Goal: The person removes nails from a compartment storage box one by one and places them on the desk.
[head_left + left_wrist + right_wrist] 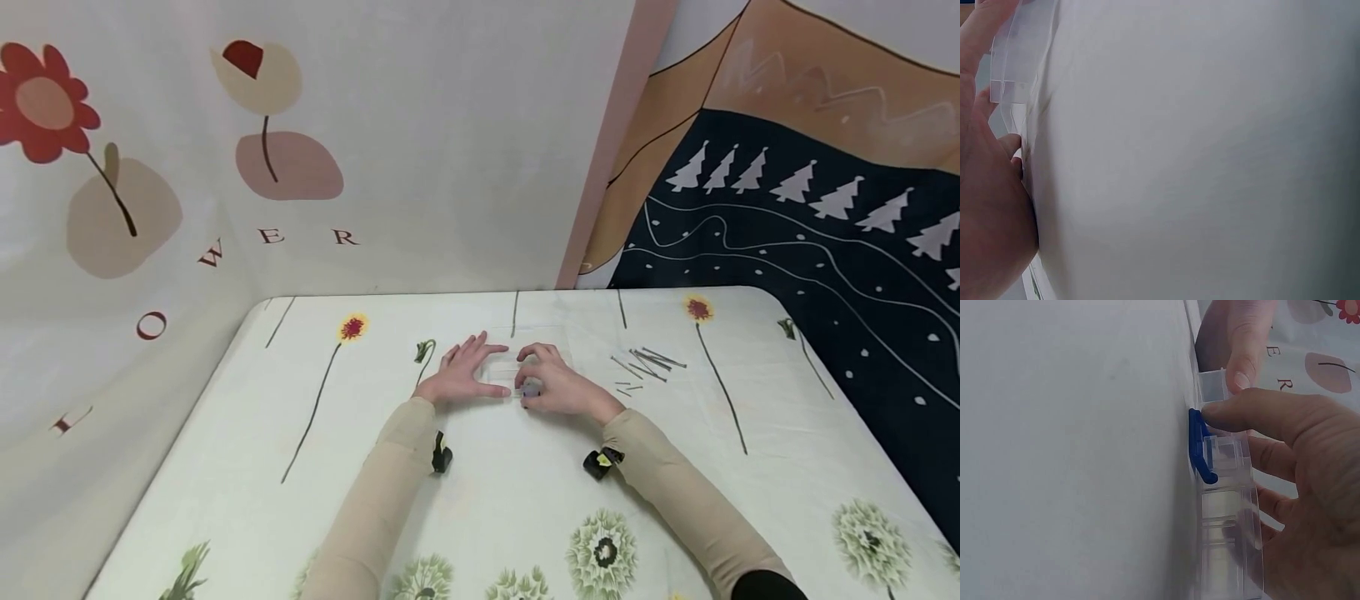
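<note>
A clear plastic box (1225, 550) with compartment walls lies flat on the table, nearly invisible against the cloth in the head view. Its front carries a blue latch (1197, 447), which stands partly away from the box wall. My right hand (558, 385) curls over the right part of the box, thumb against the latch and fingers on the far side in the right wrist view. On the left part rests my left hand (465, 373), fingers spread and fairly straight, its thumb along the front edge. In the left wrist view only the box's end (1022, 56) shows.
Several long nails (652, 360) lie loose right of the right hand, with a few shorter nails (628, 388) nearer. A white flower-print cloth (510, 500) covers the table. Printed curtains (450, 150) hang behind its far edge.
</note>
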The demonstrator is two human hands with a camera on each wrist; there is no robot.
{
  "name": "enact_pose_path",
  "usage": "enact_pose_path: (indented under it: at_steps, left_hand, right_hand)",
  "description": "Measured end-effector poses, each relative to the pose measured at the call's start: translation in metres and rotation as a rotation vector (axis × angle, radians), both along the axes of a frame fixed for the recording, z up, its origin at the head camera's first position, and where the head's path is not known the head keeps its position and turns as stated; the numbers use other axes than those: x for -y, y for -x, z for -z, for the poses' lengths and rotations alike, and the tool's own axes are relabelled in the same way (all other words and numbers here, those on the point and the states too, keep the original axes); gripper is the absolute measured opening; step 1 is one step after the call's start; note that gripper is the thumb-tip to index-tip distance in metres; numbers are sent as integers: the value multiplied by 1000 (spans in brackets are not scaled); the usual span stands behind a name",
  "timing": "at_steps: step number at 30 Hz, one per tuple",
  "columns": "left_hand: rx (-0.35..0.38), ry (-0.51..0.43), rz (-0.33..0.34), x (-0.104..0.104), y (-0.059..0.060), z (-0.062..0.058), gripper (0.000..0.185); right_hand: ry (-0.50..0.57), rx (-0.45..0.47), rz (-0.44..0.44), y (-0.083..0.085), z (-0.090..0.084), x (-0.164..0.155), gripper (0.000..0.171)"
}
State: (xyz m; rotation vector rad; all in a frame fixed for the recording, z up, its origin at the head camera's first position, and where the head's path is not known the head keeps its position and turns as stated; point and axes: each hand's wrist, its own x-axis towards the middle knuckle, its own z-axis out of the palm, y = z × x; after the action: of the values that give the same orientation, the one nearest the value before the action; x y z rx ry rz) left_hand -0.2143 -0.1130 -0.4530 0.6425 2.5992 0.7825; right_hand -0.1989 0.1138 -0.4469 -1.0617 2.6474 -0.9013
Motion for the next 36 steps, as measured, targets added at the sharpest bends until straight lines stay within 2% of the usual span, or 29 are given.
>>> enact_pose_path:
  at_steps: [8,20,30,36]
  left_hand:
    - [2,-2,-1,0,0,1,81]
    - [-4,-7,-4,0,0,0,80]
    - [-10,-7,3,0,0,2,80]
    - [-16,-21,3,0,-1,0,81]
  right_hand:
    - [-18,-36,-12,-1,1,0,16]
    - [25,-36,-6,0,2,-1,15]
    - [-59,-57,-16,-2,2,1,20]
    - [-62,-80,-35,-2,2,1,23]
